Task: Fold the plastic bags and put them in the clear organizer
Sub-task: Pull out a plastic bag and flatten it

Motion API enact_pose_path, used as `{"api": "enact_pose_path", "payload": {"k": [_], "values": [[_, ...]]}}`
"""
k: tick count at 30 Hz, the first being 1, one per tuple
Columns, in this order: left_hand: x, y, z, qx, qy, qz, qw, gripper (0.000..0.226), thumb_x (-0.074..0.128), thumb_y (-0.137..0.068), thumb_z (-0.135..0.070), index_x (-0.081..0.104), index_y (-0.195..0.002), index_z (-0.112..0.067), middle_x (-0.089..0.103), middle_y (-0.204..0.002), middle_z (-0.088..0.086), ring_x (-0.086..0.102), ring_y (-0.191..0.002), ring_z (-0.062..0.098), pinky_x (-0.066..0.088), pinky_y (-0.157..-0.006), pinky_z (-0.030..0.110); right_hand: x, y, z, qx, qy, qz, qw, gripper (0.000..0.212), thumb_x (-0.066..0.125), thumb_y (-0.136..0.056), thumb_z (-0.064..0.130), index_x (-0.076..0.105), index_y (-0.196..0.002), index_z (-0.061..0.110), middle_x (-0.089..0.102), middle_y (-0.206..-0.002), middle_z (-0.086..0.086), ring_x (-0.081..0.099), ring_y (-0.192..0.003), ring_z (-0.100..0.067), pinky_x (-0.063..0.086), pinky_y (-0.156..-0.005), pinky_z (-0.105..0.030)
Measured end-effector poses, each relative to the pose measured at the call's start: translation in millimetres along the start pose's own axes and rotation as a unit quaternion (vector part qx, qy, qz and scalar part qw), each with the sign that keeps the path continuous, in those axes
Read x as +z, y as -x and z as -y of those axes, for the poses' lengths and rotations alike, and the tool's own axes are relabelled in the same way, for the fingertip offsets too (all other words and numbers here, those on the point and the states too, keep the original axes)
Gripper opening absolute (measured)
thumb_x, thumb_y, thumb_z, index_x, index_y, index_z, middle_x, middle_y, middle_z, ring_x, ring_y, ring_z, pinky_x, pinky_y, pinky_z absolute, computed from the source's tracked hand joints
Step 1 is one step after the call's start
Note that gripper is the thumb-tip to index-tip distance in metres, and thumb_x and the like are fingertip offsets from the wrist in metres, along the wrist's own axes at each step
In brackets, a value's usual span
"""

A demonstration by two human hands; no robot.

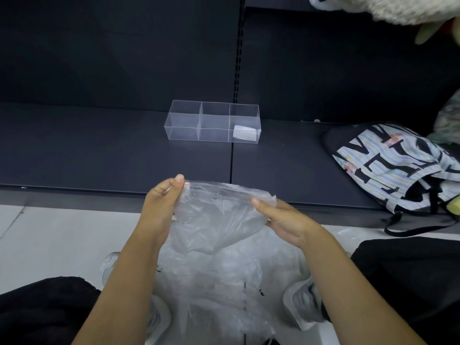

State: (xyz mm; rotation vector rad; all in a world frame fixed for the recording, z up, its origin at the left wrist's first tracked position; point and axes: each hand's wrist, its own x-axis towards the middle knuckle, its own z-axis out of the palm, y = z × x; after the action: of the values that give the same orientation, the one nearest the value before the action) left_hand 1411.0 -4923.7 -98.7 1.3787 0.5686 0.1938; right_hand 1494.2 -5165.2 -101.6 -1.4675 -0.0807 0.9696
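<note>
A heap of loose plastic bags lies on the pale floor between a seated person's grey shoes. Above it, both hands hold one crumpled clear bag in the air: the left hand pinches its upper left edge between thumb and curled fingers, and the right hand grips the right edge the same way. Beyond, on a dark shelf, stands the clear organizer, divided into six compartments; a folded bag sits in the front right one, and nothing shows in the other five. A printed cloth bag rests on the shelf at right.
</note>
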Motion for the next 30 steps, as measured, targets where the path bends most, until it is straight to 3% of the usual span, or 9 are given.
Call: {"api": "enact_pose_path", "payload": {"k": [3,6,9,11,13,17,20,24,30], "values": [[0,-2,2,-0.012,0.031,0.006,0.999,0.054,0.062,-0.079,-0.058,0.064,-0.091,-0.005,0.068,-0.092,0.014,0.065,-0.086,0.025,0.052,-0.084,0.039,5,-4,-1,-0.043,-0.053,-0.035,0.997,0.042,0.067,-0.081,0.034,0.068,-0.111,0.004,0.070,-0.114,-0.010,0.063,-0.111,-0.020,0.042,-0.102,-0.031],[-2,-6,9,-0.008,-0.046,-0.056,0.997,0.032,0.061,-0.091,-0.042,0.066,-0.076,-0.014,0.067,-0.080,-0.002,0.061,-0.082,0.018,0.047,-0.078,0.025,2,-6,2,-0.101,-0.096,-0.106,0.985,0.023,0.069,-0.079,0.030,0.063,-0.077,0.008,0.065,-0.091,-0.017,0.062,-0.090,-0.028,0.047,-0.093,-0.039],[3,-11,8,0.056,-0.193,-0.085,0.976,0.009,0.062,-0.091,-0.032,0.067,-0.097,-0.026,0.064,-0.100,-0.014,0.060,-0.102,0.011,0.041,-0.076,0.014,3,-7,9,-0.136,-0.035,-0.117,0.983,0.027,0.068,-0.087,0.030,0.060,-0.075,0.007,0.058,-0.079,-0.013,0.056,-0.076,-0.025,0.048,-0.077,-0.039],[17,-15,-5,0.120,-0.239,-0.009,0.963,0.024,0.065,-0.088,-0.037,0.065,-0.112,-0.031,0.061,-0.112,-0.022,0.056,-0.107,-0.004,0.040,-0.083,0.007,6,-9,16,-0.153,0.019,-0.123,0.980,0.037,0.067,-0.088,0.031,0.057,-0.079,-0.003,0.053,-0.075,-0.010,0.051,-0.072,-0.022,0.044,-0.074,-0.036],[39,-19,-22,0.155,-0.237,0.075,0.956,0.025,0.069,-0.084,-0.037,0.067,-0.109,-0.034,0.065,-0.109,-0.024,0.056,-0.104,-0.012,0.038,-0.084,0.001,9,-12,22,-0.162,0.040,-0.113,0.979,0.042,0.068,-0.088,0.031,0.057,-0.091,-0.009,0.056,-0.080,-0.014,0.053,-0.076,-0.025,0.045,-0.076,-0.038],[73,-29,-37,0.140,-0.180,0.138,0.964,0.010,0.075,-0.081,-0.023,0.075,-0.091,-0.022,0.075,-0.090,-0.011,0.069,-0.086,0.003,0.051,-0.080,0.014,14,-19,34,-0.164,0.046,-0.095,0.981,0.038,0.068,-0.088,0.027,0.062,-0.101,-0.008,0.065,-0.093,-0.026,0.060,-0.080,-0.028,0.049,-0.077,-0.044],[74,-42,-32,0.128,-0.192,0.129,0.964,0.005,0.071,-0.085,-0.024,0.076,-0.083,-0.024,0.075,-0.083,-0.010,0.070,-0.080,0.006,0.054,-0.076,0.017,8,-27,38,-0.150,0.065,-0.098,0.982,0.034,0.071,-0.085,0.030,0.065,-0.091,-0.003,0.068,-0.090,-0.024,0.064,-0.078,-0.024,0.053,-0.076,-0.043],[60,-72,-20,0.099,-0.184,0.040,0.977,0.015,0.066,-0.089,-0.029,0.074,-0.076,-0.031,0.074,-0.077,-0.012,0.067,-0.073,0.002,0.052,-0.072,0.013,-21,-44,41,-0.104,0.156,-0.094,0.978,0.021,0.077,-0.079,0.033,0.066,-0.072,0.017,0.067,-0.072,-0.003,0.061,-0.065,-0.015,0.050,-0.067,-0.031],[17,-145,1,0.026,-0.204,-0.088,0.975,0.020,0.058,-0.093,-0.019,0.069,-0.076,-0.018,0.068,-0.082,0.009,0.059,-0.077,0.022,0.053,-0.086,0.041,-98,-73,57,-0.045,0.289,-0.134,0.947,0.028,0.077,-0.079,0.025,0.056,-0.064,0.014,0.049,-0.049,0.000,0.041,-0.046,-0.014,0.033,-0.050,-0.023]]}}
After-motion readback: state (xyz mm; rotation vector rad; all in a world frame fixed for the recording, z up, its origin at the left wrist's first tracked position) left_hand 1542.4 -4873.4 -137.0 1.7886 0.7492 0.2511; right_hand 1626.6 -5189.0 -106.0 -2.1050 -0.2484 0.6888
